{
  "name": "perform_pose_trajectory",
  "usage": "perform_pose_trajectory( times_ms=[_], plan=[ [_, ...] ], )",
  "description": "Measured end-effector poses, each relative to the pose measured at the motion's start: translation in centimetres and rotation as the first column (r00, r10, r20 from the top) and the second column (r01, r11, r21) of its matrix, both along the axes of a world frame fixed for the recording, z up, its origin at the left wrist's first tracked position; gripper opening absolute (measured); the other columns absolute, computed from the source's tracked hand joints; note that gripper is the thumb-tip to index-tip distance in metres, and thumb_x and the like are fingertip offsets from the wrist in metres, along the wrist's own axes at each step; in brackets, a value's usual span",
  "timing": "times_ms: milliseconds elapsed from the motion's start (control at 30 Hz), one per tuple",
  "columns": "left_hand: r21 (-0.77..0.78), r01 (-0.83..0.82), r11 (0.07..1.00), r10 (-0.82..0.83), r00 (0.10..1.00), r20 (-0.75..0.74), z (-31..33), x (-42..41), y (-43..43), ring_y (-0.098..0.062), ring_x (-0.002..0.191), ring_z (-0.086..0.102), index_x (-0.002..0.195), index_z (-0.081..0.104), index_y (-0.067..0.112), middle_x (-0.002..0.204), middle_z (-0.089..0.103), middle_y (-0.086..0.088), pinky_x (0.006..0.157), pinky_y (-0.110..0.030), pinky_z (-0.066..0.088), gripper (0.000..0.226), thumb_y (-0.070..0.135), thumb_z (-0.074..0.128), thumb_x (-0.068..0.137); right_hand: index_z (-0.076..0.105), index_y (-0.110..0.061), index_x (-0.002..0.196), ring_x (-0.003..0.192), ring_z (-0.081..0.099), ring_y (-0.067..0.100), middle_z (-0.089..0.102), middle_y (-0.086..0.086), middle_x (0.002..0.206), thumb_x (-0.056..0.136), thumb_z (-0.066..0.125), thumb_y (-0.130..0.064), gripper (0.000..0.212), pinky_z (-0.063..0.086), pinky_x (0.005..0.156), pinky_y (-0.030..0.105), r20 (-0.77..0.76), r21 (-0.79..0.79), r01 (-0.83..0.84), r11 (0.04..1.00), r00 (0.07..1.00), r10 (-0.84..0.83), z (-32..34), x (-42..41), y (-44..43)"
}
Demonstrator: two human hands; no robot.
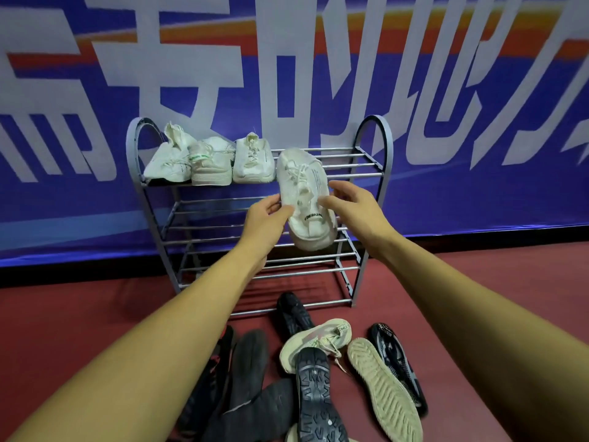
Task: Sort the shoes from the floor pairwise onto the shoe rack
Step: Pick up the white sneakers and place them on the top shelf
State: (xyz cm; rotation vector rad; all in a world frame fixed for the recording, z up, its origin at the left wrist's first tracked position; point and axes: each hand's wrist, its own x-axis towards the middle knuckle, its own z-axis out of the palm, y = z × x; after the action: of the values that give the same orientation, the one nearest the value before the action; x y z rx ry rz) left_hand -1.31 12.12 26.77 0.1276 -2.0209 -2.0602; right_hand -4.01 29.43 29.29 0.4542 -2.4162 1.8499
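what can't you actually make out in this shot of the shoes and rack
Head view only.
- Black and red shoe: mostly hidden under the left forearm.
- Pale shoe at the bottom edge: cut off by the frame.
- Fine print on the held white shoe: too small to read.
- Black treaded shoe: lies sole up, upper hidden.

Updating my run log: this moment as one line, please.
step: placing | held: white shoe, left hand + right hand | rack top: three white shoes | floor: shoe pile
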Motion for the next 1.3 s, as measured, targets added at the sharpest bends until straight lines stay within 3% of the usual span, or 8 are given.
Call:
perform_pose_trajectory(
  times_ms=[133, 300, 467, 633, 733, 800, 1067, 1300],
  plan=[
    [0.027, 0.051, 0.998, -0.053, 0.996, 0.072, 0.5, -0.9, -0.6, -0.017, 0.106, 0.067, 0.124, 0.064, 0.018, 0.114, 0.072, -0.002, 0.080, -0.030, 0.048, 0.035, 0.021, 0.067, 0.089, 0.062, -0.015, 0.117, 0.103, 0.065, 0.016, 0.068, -0.003, 0.110, 0.079, 0.062, 0.000, 0.041, 0.050, 0.090, 0.033, 0.112, -0.150, -0.059, 0.987, 0.991, 0.076, -0.4, -0.1, 0.1],
    [-0.008, 0.203, 0.979, -0.201, 0.973, 0.113, 1.3, -0.8, -0.8, -0.015, 0.117, 0.060, 0.120, 0.065, 0.030, 0.121, 0.069, 0.004, 0.090, -0.036, 0.043, 0.040, 0.024, 0.065, 0.080, 0.068, -0.012, 0.104, 0.089, 0.065, 0.011, 0.071, 0.001, 0.099, 0.070, 0.042, 0.014, 0.050, 0.049, 0.075, 0.021, 0.113, -0.228, -0.172, 0.958, 0.973, 0.202, -0.1, 0.2, 0.9],
    [-0.048, 0.238, 0.970, -0.231, 0.966, 0.119, 1.3, -1.5, -0.7, -0.013, 0.121, 0.058, 0.148, 0.042, 0.033, 0.138, 0.059, 0.009, 0.092, -0.034, 0.046, 0.087, 0.032, 0.076, 0.067, 0.063, -0.019, 0.117, 0.111, 0.065, 0.020, 0.070, -0.001, 0.118, 0.068, 0.049, 0.021, 0.065, 0.051, 0.085, 0.029, 0.129, -0.270, -0.156, 0.950, 0.972, 0.196, -0.3, -0.7, 0.0],
    [-0.120, 0.196, 0.973, -0.187, 0.979, 0.087, 0.8, -1.9, -0.8, -0.010, 0.120, 0.056, 0.149, 0.040, 0.029, 0.135, 0.056, 0.011, 0.084, -0.021, 0.046, 0.074, 0.021, 0.074, 0.084, 0.052, -0.008, 0.136, 0.106, 0.062, 0.004, 0.064, 0.000, 0.126, 0.072, 0.057, 0.019, 0.070, 0.054, 0.081, 0.017, 0.118, -0.200, -0.058, 0.978, 0.989, 0.083, -1.1, -1.1, -1.0],
    [-0.178, 0.141, 0.974, -0.126, 0.988, 0.095, 0.8, -2.1, -0.8, -0.013, 0.116, 0.059, 0.134, 0.053, 0.027, 0.126, 0.061, 0.009, 0.095, -0.030, 0.048, 0.056, 0.025, 0.076, 0.083, 0.049, -0.005, 0.142, 0.121, 0.059, 0.015, 0.062, 0.008, 0.131, 0.078, 0.071, -0.003, 0.067, 0.051, 0.102, 0.036, 0.115, -0.116, 0.047, 0.992, 0.993, -0.034, -2.1, -2.0, -1.4],
    [-0.196, 0.149, 0.969, -0.128, 0.985, 0.113, 1.0, -2.3, -0.8, -0.014, 0.113, 0.061, 0.124, 0.057, 0.027, 0.120, 0.065, 0.006, 0.085, -0.027, 0.049, 0.042, 0.021, 0.072, 0.086, 0.056, -0.005, 0.135, 0.117, 0.061, 0.018, 0.064, 0.008, 0.126, 0.086, 0.073, -0.020, 0.053, 0.048, 0.104, 0.040, 0.091, -0.072, 0.132, 0.989, 0.988, -0.126, -2.3, -2.3, -1.6],
    [-0.264, 0.036, 0.964, -0.018, 0.997, 0.072, 0.7, -3.8, -1.0, -0.002, 0.080, 0.059, 0.142, 0.046, 0.016, 0.097, 0.065, 0.005, 0.063, -0.014, 0.045, 0.055, 0.008, 0.065, 0.090, 0.065, -0.014, 0.116, 0.090, 0.063, 0.015, 0.067, -0.001, 0.096, 0.087, 0.073, -0.035, 0.036, 0.047, 0.077, 0.029, -0.003, 0.013, 0.314, 0.949, 0.949, -0.314, -2.3, -3.8, -3.5],
    [-0.307, 0.081, 0.948, -0.057, 0.995, 0.087, 0.7, -5.4, -1.5, -0.013, 0.110, 0.059, 0.139, 0.049, 0.020, 0.121, 0.065, 0.000, 0.091, -0.030, 0.047, 0.054, 0.010, 0.066, 0.089, 0.070, -0.020, 0.116, 0.101, 0.067, 0.017, 0.072, 0.001, 0.105, 0.080, 0.074, -0.022, 0.036, 0.051, 0.084, 0.029, 0.077, -0.022, 0.198, 0.980, 0.978, -0.196, -2.2, -5.1, -4.8]
  ],
)
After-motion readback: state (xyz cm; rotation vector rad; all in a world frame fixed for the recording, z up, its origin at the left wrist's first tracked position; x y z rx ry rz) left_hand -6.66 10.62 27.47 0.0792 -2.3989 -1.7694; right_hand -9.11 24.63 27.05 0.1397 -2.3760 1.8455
